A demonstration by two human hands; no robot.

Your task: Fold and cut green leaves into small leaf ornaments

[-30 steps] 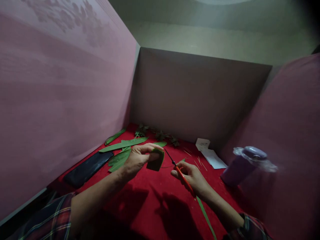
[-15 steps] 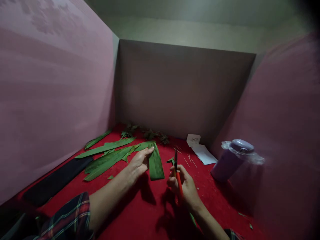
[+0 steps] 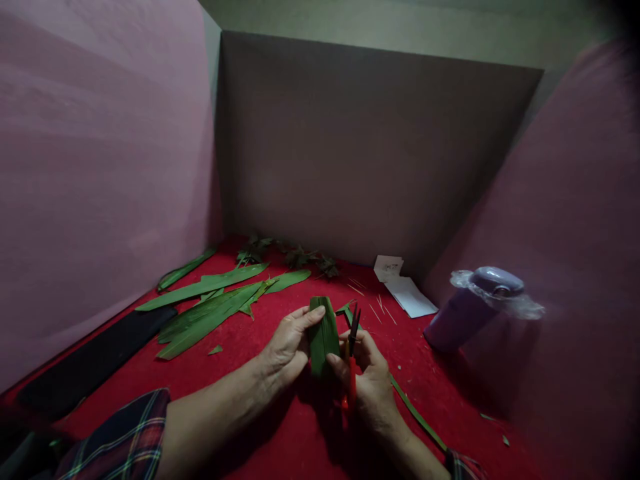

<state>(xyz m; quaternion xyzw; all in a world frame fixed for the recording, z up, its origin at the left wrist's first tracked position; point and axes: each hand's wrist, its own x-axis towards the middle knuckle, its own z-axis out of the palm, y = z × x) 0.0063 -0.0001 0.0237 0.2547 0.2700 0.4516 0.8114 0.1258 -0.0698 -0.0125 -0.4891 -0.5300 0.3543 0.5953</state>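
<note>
Between thumb and fingers, my left hand [image 3: 290, 343] grips a cut piece of broad green leaf [image 3: 324, 337], held upright above the red cloth [image 3: 240, 427]. My right hand [image 3: 373, 377] is wrapped round a pair of scissors [image 3: 353, 360] with orange-red handles and dark blades pointing up. The blades look slightly apart, to the right of the leaf piece. My right thumb meets the leaf's lower right edge. Behind that hand, a thin green leaf strip [image 3: 417, 413] lies on the cloth.
Several long leaves [image 3: 210, 313] lie at left, beside a dark flat case [image 3: 95, 363]. Leafy sprigs [image 3: 300, 257] line the back panel [image 3: 370, 160]. Thin sticks [image 3: 383, 307], white papers [image 3: 411, 297] and a purple container [image 3: 465, 313] with plastic wrap stand or lie at right.
My left hand has brought the leaf piece right and lower, beside my right hand. My right thumb now touches it. The camera view has tilted down.
</note>
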